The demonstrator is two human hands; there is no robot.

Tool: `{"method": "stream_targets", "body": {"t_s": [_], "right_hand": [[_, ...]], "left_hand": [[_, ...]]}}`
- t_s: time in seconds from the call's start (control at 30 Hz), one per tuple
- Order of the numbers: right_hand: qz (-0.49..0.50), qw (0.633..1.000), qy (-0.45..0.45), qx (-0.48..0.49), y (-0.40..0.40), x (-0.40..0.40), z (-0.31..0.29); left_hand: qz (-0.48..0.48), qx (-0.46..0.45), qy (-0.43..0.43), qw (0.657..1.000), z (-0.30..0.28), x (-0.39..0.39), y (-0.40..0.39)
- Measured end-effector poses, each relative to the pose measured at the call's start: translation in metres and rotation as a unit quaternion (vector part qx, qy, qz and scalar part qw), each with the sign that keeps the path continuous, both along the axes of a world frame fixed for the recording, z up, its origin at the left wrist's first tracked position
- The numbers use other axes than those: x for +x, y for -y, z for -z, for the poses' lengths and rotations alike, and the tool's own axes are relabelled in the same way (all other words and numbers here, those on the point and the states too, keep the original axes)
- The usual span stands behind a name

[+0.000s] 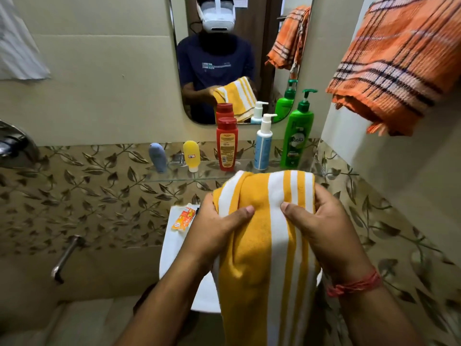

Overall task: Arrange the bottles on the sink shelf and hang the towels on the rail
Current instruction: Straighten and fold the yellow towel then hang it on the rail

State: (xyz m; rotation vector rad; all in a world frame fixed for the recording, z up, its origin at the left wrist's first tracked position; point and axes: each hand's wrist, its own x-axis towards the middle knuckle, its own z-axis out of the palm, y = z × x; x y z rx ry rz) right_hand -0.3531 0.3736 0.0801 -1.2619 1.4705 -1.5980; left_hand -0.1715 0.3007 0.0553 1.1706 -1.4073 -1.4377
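Note:
I hold a yellow and white striped towel [264, 236] in front of me over the white sink [174, 248]. My left hand [217, 228] grips its left side and my right hand [321, 223] grips its right side. On the glass shelf [174, 177] behind the towel stand a grey tube [157, 157], a yellow tube [191, 156], a red bottle [227, 143], a white pump bottle [263, 143] and a green pump bottle [296, 133]. An orange checked towel [396, 66] hangs at the upper right; its rail is hidden.
A mirror [239, 58] above the shelf reflects a person and the bottles. An orange sachet [183, 218] lies on the sink's left rim. A metal tap [64, 255] sticks out of the left wall. A pale cloth [17, 46] hangs at the upper left.

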Motion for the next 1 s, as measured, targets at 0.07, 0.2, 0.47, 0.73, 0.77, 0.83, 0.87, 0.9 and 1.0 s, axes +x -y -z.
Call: {"method": "stream_targets", "body": {"t_s": [0.07, 0.2, 0.47, 0.73, 0.77, 0.83, 0.87, 0.9, 1.0], "right_hand": [[0.012, 0.999, -0.048, 0.009, 0.001, 0.003, -0.003], [0.011, 0.994, -0.103, 0.036, -0.003, 0.004, -0.009], [-0.004, 0.984, 0.029, 0.174, 0.011, -0.009, 0.008], [-0.069, 0.922, 0.345, 0.158, 0.007, -0.016, 0.005], [-0.084, 0.913, 0.378, 0.128, 0.006, -0.016, 0.004], [-0.125, 0.911, 0.387, 0.066, 0.002, -0.019, 0.010], [-0.141, 0.924, 0.352, 0.048, -0.002, -0.019, 0.014], [-0.145, 0.941, 0.302, 0.043, -0.006, -0.016, 0.016], [-0.108, 0.977, 0.181, 0.019, -0.014, -0.009, 0.015]], "left_hand": [[-0.032, 0.020, 0.017, 0.999, 0.006, -0.004, 0.002], [-0.072, 0.043, 0.017, 0.996, 0.012, -0.014, 0.004], [-0.073, 0.218, -0.202, 0.952, 0.022, -0.014, 0.002], [0.079, 0.059, -0.237, 0.967, 0.016, 0.008, -0.014], [0.070, 0.040, -0.236, 0.969, 0.015, 0.009, -0.013], [0.038, -0.027, -0.223, 0.974, 0.008, 0.011, -0.009], [0.029, -0.063, -0.207, 0.976, 0.001, 0.011, -0.007], [0.029, -0.094, -0.187, 0.978, -0.004, 0.012, -0.005], [0.061, -0.133, -0.141, 0.979, -0.018, 0.012, -0.002]]}}
